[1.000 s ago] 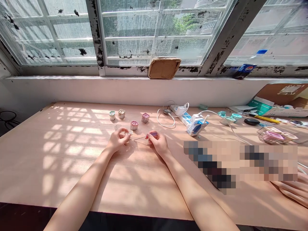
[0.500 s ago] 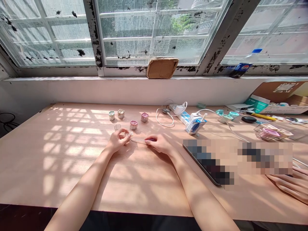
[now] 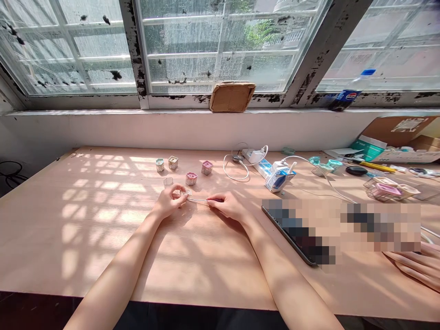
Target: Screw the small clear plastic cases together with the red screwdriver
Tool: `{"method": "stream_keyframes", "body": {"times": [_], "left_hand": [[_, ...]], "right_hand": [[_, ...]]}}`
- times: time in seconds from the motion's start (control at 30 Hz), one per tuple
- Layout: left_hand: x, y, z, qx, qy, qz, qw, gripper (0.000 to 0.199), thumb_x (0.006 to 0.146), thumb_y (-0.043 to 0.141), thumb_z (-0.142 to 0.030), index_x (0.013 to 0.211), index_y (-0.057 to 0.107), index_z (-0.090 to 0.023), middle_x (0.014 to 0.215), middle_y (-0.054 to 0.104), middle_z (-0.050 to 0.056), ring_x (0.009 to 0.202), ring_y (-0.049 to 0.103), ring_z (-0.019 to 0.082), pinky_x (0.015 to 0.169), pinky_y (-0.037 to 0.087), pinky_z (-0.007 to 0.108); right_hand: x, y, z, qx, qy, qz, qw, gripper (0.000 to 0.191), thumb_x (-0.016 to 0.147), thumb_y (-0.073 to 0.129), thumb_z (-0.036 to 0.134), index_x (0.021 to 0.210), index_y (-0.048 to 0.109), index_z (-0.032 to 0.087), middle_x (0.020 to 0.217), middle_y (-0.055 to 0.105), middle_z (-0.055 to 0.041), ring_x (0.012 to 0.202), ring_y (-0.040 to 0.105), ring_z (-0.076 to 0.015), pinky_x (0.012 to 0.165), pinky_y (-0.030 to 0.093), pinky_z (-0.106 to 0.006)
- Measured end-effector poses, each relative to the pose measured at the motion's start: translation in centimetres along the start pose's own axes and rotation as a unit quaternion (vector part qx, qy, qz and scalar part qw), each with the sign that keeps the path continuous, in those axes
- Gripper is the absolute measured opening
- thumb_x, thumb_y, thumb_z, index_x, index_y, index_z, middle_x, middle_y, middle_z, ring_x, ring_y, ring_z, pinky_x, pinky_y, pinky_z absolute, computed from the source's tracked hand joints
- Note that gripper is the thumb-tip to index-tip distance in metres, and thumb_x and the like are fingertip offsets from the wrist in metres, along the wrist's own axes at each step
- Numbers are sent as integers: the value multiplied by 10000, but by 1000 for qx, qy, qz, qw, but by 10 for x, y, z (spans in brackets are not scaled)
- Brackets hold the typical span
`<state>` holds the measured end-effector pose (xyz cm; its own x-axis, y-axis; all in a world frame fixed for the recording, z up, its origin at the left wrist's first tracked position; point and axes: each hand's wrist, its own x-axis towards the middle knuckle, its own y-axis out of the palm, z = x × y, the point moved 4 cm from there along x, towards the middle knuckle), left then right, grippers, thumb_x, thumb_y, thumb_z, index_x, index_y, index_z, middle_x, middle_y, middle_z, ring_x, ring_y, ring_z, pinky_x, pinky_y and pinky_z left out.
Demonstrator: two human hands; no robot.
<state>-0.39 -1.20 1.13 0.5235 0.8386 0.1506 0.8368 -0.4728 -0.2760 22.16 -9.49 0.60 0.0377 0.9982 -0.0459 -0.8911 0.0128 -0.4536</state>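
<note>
Two hands have drawn closer together over the desk [image 3: 85,256]: I see the right hand [image 3: 227,206] nearly closed in a pinch on a thin rod [image 3: 199,200], its tip now reaching the small clear piece [image 3: 186,193] held at the fingertips of the left hand [image 3: 168,201]. Just beyond them I see a clear cube [image 3: 168,182], then four small cups [image 3: 191,178], two with pink centres

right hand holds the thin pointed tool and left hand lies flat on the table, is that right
Not quite: the head view shows the left hand curled, not flat, its fingertips pinching a small clear piece. The right hand does hold the thin pointed tool.
</note>
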Motion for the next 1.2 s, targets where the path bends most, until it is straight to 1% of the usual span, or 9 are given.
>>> {"method": "stream_keyframes", "body": {"times": [0.27,0.47,0.67,0.83,0.97,1.2], "left_hand": [[0,0,0,3,0,2,1000,361,818,732,-522,951,613,-208,682,669,-10,607,658,154,528,492,221],[-1,1,-5,-1,-8,1,1000,364,815,734,-525,950,616,-209,713,681,-1,650,674,160,529,495,214],[-1,1,-3,2,-6,-1,1000,373,808,741,-528,952,615,-208,707,682,3,669,690,173,527,499,215],[-1,1,-3,4,-4,0,1000,371,808,738,-527,952,614,-208,716,678,3,665,688,172,527,504,217],[-1,1,-3,5,-3,1,1000,370,803,739,-528,948,618,-209,727,675,1,649,676,165,527,510,222],[-1,0,-3,10,-12,1,1000,370,798,738,-532,950,621,-216,708,681,-3,656,681,170,533,512,226]], "right_hand": [[-1,0,3,-19,-1,-8,1000,361,840,657,454,969,822,160,784,752,-59,624,594,-166,551,436,-260],[-1,-2,6,-38,-7,-10,999,334,846,637,420,937,825,160,769,747,-49,619,585,-158,547,427,-255],[-1,-1,4,-22,-13,-11,1000,330,843,649,423,928,823,157,735,732,-49,600,567,-154,537,421,-259],[-1,-1,2,-7,-12,-12,1000,346,827,663,451,914,820,156,754,735,-51,650,597,-167,563,435,-256],[0,-1,2,-17,-8,-14,1000,347,826,659,458,925,822,167,771,742,-51,686,617,-181,591,450,-261],[1,0,0,-28,-7,-11,1000,374,831,643,477,935,817,163,783,742,-53,694,620,-182,598,451,-261]]}}
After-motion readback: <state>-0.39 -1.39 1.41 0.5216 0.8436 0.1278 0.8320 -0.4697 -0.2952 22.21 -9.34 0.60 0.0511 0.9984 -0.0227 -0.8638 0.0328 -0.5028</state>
